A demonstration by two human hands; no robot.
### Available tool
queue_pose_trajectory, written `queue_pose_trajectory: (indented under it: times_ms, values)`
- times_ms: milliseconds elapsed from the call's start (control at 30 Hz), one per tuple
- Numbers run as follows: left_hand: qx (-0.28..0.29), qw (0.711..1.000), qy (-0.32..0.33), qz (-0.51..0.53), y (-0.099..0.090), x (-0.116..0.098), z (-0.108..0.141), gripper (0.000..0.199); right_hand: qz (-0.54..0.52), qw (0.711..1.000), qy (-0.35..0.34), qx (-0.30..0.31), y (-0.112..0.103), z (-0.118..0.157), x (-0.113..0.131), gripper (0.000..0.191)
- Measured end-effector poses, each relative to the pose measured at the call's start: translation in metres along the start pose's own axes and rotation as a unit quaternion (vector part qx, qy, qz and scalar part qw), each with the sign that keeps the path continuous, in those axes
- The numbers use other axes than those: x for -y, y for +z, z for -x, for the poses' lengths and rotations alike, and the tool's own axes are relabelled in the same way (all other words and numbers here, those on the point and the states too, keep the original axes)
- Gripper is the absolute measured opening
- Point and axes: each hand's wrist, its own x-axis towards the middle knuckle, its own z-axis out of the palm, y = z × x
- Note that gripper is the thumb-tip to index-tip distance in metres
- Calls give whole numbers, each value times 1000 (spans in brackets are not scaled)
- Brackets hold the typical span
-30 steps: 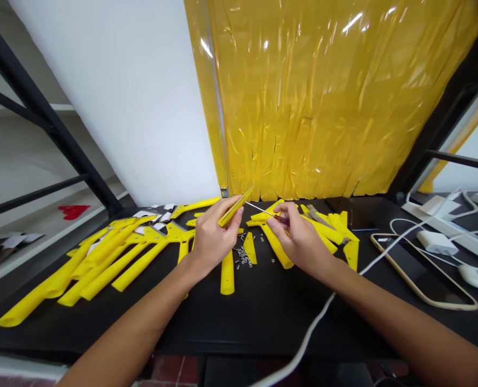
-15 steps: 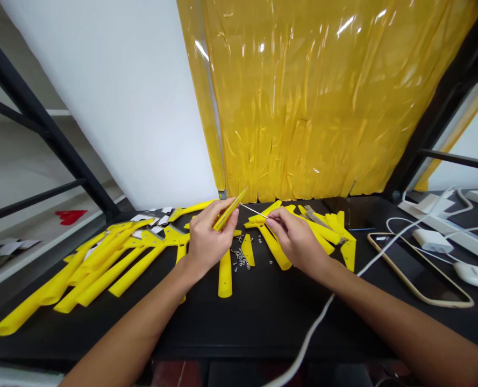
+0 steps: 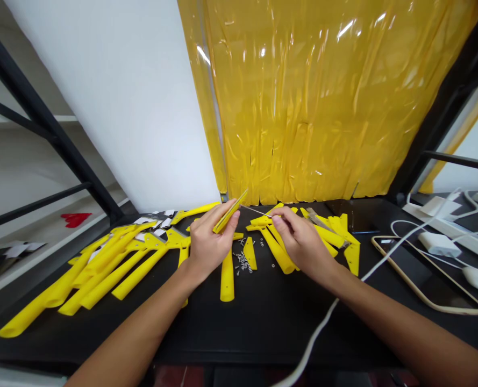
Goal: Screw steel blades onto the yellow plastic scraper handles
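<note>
My left hand is closed around a yellow plastic piece, seen edge-on and tilted up to the right. Between the fingers of my right hand is a thin metal rod-shaped tool; its grip end is hidden in the hand. The tool's tip meets or nearly meets the face of the yellow piece; exact contact cannot be made out. Below, between the hands, lie small screws and nuts, a flat yellow plate and a yellow tube-shaped handle.
Several yellow-handled tools with metal blades are piled at left. More yellow parts lie beyond my right hand. At right are a phone, a white charger and a white cable crossing the black table.
The whole view has shifted slightly. My right hand's fingers have changed their hold on the rod-shaped tool a little. My left hand keeps the yellow piece in nearly the same place.
</note>
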Motion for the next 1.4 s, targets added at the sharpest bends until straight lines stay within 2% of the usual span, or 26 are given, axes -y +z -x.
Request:
queue_pose_trajectory:
  times_ms: [133, 267, 333, 500, 533, 600, 633, 667, 733, 767, 800, 833, 867, 933, 1000, 1067, 1133, 1200, 1233, 1267, 1300, 1333, 1400]
  values:
    - [5, 1000, -4, 4, 0, 1, 1, 28, 9, 1000, 1, 0, 2, 2, -1, 13]
    - [-7, 1000, 13, 11, -1, 3, 3, 31, -32, 997, -18, 74, -3, 1, 2, 27]
    - [-8, 1000, 19, 11, -1, 4, 4, 32, -49, 994, -21, 91, -4, 1, 4, 31]
    - [-21, 999, 24, -6, 1, 4, 5, 33, 54, 997, -54, 5, -3, 4, 7, 22]
    - [-17, 1000, 21, -1, 1, 4, 5, 32, 37, 998, -55, 12, -3, 4, 8, 23]
    - [-5, 1000, 15, 20, 0, 5, 6, 32, -76, 995, -15, 63, -3, 5, 10, 29]
    - [-1, 999, 18, 33, 0, 6, 6, 33, -160, 981, 26, 102, -4, 4, 11, 33]
    - [-1, 999, 27, 44, -2, 7, 6, 35, -247, 955, 75, 147, -6, 4, 12, 36]
    - [-12, 997, 59, 49, -4, 9, 5, 39, -379, 881, 159, 233, -8, 4, 15, 40]
    - [-19, 996, 77, 45, -5, 10, 5, 42, -410, 855, 180, 262, -10, 4, 15, 41]
    - [-24, 995, 92, 37, -5, 10, 4, 44, -412, 850, 182, 274, -11, 4, 15, 40]
    - [-25, 994, 104, 27, -5, 10, 3, 46, -386, 868, 163, 267, -11, 4, 15, 39]
    - [-22, 993, 113, 15, -4, 10, 3, 46, -339, 901, 129, 239, -11, 4, 14, 36]
    - [-8, 993, 120, -3, -1, 8, 3, 45, -221, 963, 44, 150, -9, 4, 13, 28]
    - [3, 995, 102, -3, 2, 6, 5, 41, -169, 981, 6, 99, -7, 5, 14, 26]
    - [10, 998, 64, 10, 5, 5, 8, 39, -246, 957, 65, 136, -6, 6, 16, 30]
    - [14, 999, 38, 19, 5, 5, 11, 37, -383, 886, 153, 210, -8, 6, 17, 31]
    - [8, 999, 50, 20, 2, 6, 11, 36, -483, 805, 210, 273, -12, 6, 16, 28]
    - [3, 998, 66, 19, 1, 7, 11, 35, -505, 779, 222, 297, -15, 5, 15, 28]
    - [2, 996, 82, 17, -1, 7, 9, 34, -508, 768, 225, 319, -19, 4, 13, 28]
    - [4, 996, 89, 16, -3, 6, 6, 32, -496, 770, 219, 337, -23, 2, 11, 29]
    - [4, 997, 80, 19, -4, 5, 3, 30, -471, 787, 200, 346, -27, 0, 9, 31]
    - [-5, 999, 3, 51, -6, 2, -7, 23, -412, 839, 133, 329, -33, -4, 6, 31]
